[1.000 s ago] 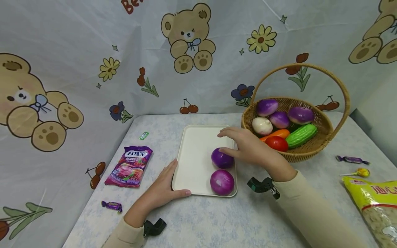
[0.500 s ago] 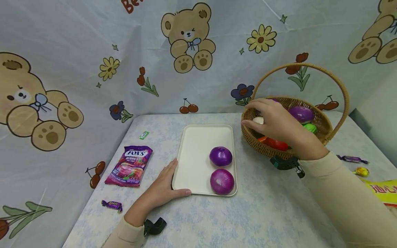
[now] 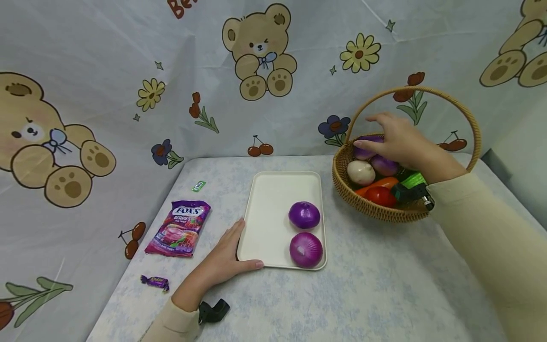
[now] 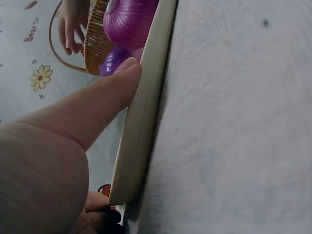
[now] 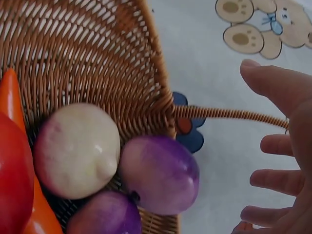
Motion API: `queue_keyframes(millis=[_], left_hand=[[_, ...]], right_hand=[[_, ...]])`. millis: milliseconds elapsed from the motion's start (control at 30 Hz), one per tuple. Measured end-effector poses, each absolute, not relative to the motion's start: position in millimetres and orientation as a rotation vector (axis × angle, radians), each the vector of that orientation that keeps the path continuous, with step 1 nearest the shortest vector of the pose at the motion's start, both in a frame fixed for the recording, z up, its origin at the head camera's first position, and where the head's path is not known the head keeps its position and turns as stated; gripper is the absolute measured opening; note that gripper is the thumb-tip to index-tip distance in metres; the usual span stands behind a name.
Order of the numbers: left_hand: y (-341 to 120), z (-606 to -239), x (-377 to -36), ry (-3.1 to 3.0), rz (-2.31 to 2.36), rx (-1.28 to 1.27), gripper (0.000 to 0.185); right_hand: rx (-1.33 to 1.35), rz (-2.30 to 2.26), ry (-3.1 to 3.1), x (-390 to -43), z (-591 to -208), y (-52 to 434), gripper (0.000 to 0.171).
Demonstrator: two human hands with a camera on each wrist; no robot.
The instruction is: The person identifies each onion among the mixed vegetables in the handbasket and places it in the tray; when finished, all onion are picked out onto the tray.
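Observation:
My left hand (image 3: 222,259) rests at the near left corner of a cream tray (image 3: 267,213), fingers straight along its side. The thumb (image 4: 109,87) touches the rim in the left wrist view. Two purple onions, a lighter one (image 3: 306,250) and a darker one (image 3: 304,215), sit at the tray's right side. Over a wicker basket (image 3: 363,204), under its handle, my right hand (image 3: 403,145) is spread and holds nothing. Nearest to it are purple-and-white round vegetables (image 5: 158,174). A paler white one (image 5: 78,151) lies beside them.
The basket also holds a tomato (image 3: 380,196), a carrot (image 3: 386,182) and a green vegetable (image 3: 413,180), partly hidden by the right wrist. Left of the tray lie a candy bag (image 3: 179,229), a wrapped candy (image 3: 155,282) and a small green packet (image 3: 198,186). A printed cloth hangs behind.
My right hand has moved from the darker onion on the tray to the right and back, over the basket. That onion now stands uncovered. The left hand has stayed on the tray.

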State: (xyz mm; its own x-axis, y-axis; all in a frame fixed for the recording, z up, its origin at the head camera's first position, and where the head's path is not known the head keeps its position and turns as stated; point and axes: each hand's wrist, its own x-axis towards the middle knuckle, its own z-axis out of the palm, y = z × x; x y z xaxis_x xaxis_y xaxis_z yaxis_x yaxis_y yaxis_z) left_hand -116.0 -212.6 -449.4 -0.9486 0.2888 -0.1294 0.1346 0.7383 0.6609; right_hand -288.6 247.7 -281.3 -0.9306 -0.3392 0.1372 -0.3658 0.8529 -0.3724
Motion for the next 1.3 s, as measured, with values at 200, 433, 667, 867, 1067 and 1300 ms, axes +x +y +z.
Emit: queue_keyframes(millis=[200, 433, 667, 867, 1067, 1300], left_hand=[[-212.7, -449.4, -116.6, 2.714, 1.02, 0.338, 0.133], [-213.8, -450.5, -117.0, 2.716, 1.009, 0.341, 0.133], [-213.7, -450.2, -116.8, 2.714, 1.013, 0.338, 0.134], [-213.9, -449.9, -117.1, 2.711, 1.011, 0.341, 0.134], [-213.4, -449.5, -117.0, 2.714, 1.007, 0.339, 0.133], [-211.9, -449.9, -117.3, 2.721, 1.018, 0.336, 0.132]], right_hand=[[0.584, 0.6, -2.975, -300.2, -282.8, 255.4, 0.095], [0.587, 0.598, -2.979, -304.1, -284.5, 256.1, 0.096], [0.569, 0.609, -3.01, -306.1, -289.0, 252.0, 0.095], [0.571, 0.657, -3.066, -311.7, -295.7, 250.1, 0.095], [0.624, 0.542, -3.12, -319.5, -303.6, 249.1, 0.092], [0.638, 0.516, -3.13, -324.1, -313.5, 250.1, 0.087]])
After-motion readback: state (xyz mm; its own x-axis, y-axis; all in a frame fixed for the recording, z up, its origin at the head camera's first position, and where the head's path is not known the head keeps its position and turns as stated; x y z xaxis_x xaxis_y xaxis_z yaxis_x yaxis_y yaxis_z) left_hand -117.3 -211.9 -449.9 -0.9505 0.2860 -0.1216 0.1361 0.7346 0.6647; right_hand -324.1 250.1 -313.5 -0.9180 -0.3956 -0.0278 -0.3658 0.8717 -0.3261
